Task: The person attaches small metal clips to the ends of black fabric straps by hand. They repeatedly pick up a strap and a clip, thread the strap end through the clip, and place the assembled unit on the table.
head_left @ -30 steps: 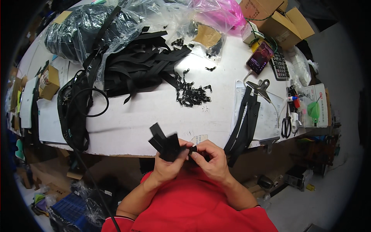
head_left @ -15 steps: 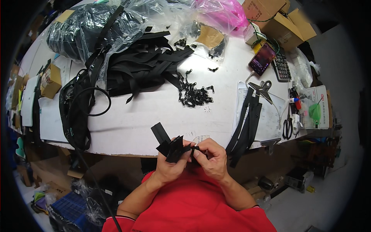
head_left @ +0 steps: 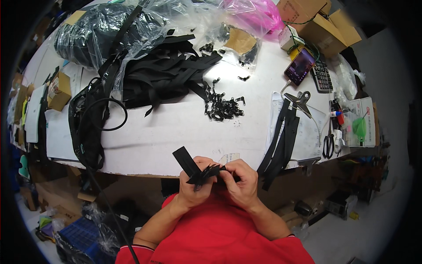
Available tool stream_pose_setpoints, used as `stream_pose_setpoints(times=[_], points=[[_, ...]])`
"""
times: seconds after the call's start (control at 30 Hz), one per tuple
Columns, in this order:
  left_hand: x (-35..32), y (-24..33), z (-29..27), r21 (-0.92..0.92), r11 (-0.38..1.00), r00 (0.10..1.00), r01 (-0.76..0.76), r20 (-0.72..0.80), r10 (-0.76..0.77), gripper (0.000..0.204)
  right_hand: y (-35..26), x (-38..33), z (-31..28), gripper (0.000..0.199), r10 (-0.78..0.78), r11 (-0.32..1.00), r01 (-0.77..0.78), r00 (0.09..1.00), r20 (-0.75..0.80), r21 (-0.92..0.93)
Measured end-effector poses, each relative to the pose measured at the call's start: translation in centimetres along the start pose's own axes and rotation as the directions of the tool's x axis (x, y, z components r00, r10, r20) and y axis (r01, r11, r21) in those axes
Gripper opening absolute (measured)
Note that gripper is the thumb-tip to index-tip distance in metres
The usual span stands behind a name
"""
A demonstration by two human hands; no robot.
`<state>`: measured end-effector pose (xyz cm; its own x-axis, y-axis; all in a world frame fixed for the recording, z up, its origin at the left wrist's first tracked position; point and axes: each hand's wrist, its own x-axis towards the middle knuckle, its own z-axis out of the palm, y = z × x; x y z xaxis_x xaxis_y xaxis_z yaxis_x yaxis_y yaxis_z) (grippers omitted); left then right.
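Both hands meet in front of my chest, just below the white table's front edge [head_left: 145, 169]. My left hand [head_left: 195, 187] pinches a short black zipper strip [head_left: 187, 160] whose free end sticks up to the left. My right hand [head_left: 239, 180] grips the same strip's other end, fingertips pressed on a small black slider that is mostly hidden. A loose heap of small black zipper sliders [head_left: 224, 108] lies on the table beyond my hands. A bigger pile of black strips [head_left: 162, 77] lies farther back.
Finished black strips [head_left: 281, 141] hang over the table's edge at right, under a metal clip. Scissors [head_left: 329, 143], a phone [head_left: 300, 67], a calculator [head_left: 322, 75] and cardboard boxes [head_left: 316, 22] sit at right. Plastic bags [head_left: 92, 31] and black straps [head_left: 88, 127] fill the left.
The black strip has shifted slightly in my hands, its free end now pointing more up and left. My hands stay at the same spot.
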<state>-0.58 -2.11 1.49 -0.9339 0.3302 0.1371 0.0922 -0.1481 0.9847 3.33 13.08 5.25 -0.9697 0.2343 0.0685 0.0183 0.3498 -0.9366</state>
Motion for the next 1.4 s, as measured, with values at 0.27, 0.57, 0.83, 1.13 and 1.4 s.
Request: stream_pose_setpoints(times=[0.27, 0.57, 0.83, 1.13, 1.4], points=[[1.1, 1.1, -0.1, 0.236, 0.951, 0.979, -0.202, 0.057, 0.194, 0.024, -0.4, 0.0, 0.0, 0.010, 0.072, 0.994, -0.076, 0.996, 0.054, 0.077], [0.1, -0.3, -0.9, -0.096, 0.993, 0.996, 0.067, 0.060, -0.062, 0.013, -0.1, 0.9, -0.7, 0.015, -0.110, 0.994, 0.109, 0.994, 0.009, 0.026], [0.4, 1.6, -0.7, -0.325, 0.825, 0.884, 0.462, 0.096, -0.457, 0.011, -0.9, 0.2, -0.8, 0.014, 0.052, 0.997, -0.061, 0.979, 0.199, 0.042], [1.8, 1.4, -1.7, -0.608, 0.487, 0.774, 0.626, 0.410, -0.482, 0.038, -0.5, 1.7, -6.9, 0.012, 0.128, 0.966, -0.154, 0.983, -0.129, -0.209], [1.9, 1.9, -1.9, -0.421, 0.604, 0.718, 0.677, 0.558, -0.416, 0.044, -2.3, 4.4, -6.8, 0.032, 0.054, 0.949, -0.018, 0.993, 0.106, -0.316]])
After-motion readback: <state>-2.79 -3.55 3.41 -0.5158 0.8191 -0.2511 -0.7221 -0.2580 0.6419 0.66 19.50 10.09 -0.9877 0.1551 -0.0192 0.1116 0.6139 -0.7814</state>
